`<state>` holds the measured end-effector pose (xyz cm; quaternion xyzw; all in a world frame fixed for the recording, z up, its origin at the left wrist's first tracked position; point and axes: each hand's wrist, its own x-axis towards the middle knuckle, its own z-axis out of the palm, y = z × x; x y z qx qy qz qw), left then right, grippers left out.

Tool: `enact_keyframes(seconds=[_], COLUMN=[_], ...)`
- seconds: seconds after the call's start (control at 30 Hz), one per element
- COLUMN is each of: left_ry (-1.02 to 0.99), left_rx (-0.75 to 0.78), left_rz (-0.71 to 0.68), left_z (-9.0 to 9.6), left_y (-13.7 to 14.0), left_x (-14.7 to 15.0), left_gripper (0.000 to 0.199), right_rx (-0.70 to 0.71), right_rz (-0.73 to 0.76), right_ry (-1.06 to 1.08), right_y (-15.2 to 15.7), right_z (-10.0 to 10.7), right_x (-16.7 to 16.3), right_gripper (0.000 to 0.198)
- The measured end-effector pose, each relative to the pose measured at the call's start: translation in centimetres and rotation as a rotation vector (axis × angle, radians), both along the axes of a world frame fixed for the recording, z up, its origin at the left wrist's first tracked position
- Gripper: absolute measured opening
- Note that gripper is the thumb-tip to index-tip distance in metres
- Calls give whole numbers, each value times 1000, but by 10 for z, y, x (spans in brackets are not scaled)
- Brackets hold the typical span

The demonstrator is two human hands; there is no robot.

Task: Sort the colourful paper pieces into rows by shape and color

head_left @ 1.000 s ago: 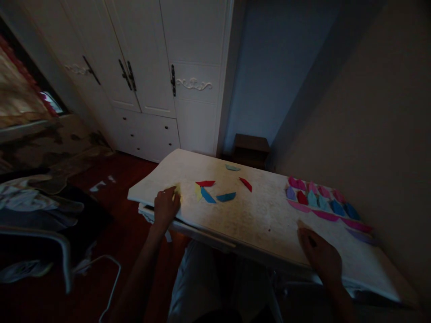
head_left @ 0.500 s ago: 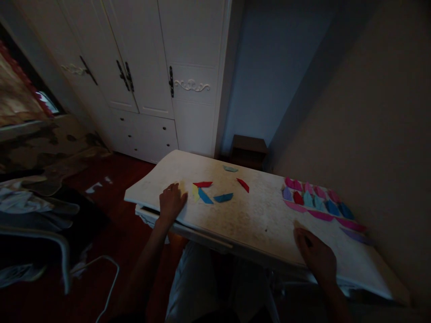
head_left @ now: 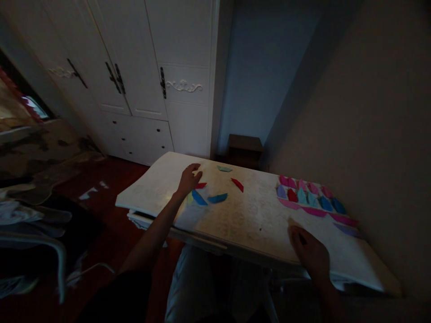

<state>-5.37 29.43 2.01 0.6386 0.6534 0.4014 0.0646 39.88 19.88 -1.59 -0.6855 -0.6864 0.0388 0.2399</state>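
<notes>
My left hand (head_left: pixel 189 180) is over the left half of the white table, thumb and fingers apart, with nothing visible between them. Beneath and beside it lie folded paper boats: a red boat (head_left: pixel 201 185) partly covered by the hand, a blue boat (head_left: pixel 199 198), a yellow boat (head_left: pixel 190 198) mostly hidden, and another blue boat (head_left: pixel 218 198). A second red boat (head_left: pixel 237 185) and a pale green boat (head_left: pixel 224 168) are farther off. My right hand (head_left: pixel 309 249) rests near the front edge, fingers curled in; a pale tip shows at its fingers, too dim to identify.
Rows of folded paper boats (head_left: pixel 312 199) in pink, purple, red and blue stand at the table's right end by the wall. A white wardrobe (head_left: pixel 188 121) and a brown cabinet (head_left: pixel 244 142) are behind the table (head_left: pixel 256 244). A chair frame (head_left: pixel 60 260) is at left.
My left hand has moved forward and right, from beside the yellow boat to above the red one, and its fingers have spread. My right hand stays put. The view has shifted slightly.
</notes>
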Motion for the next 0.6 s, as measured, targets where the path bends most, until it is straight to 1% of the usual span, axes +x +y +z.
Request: enact_keyframes(seconds=[0.03,0.1,0.17,0.23,0.3,0.37,0.47,0.53,0.6], left_ry=[108,181,251,321,390,453,522,538,527], left_rx=[-48,-84,-129,-174,-214,-250,-278,-269,-246], left_rz=[-22,-73,-144,-232,-319,-395,-466,-471,-436], left_z=[4,7,7,5,3,0,-3,-4,-4], left_y=[17,49,78,101,118,130,139,141,139], left_x=[7,20,32,38,42,42,41,39,36], left_gripper=[38,39,41,45,47,44,30,27,25], right_rx=[8,25,38,43,57,80,96,91,87], right_rz=[5,15,20,25,29,32,33,41,47], right_ry=[4,10,12,15,24,37,52,51,45], right_y=[0,-1,-1,-1,-1,-1,-1,-1,-1], right_z=[0,-1,-2,-5,-7,-10,-12,-12,-13], right_x=[0,0,1,2,3,4,5,6,7], right_gripper=[49,49,49,49,50,50,50,49,49])
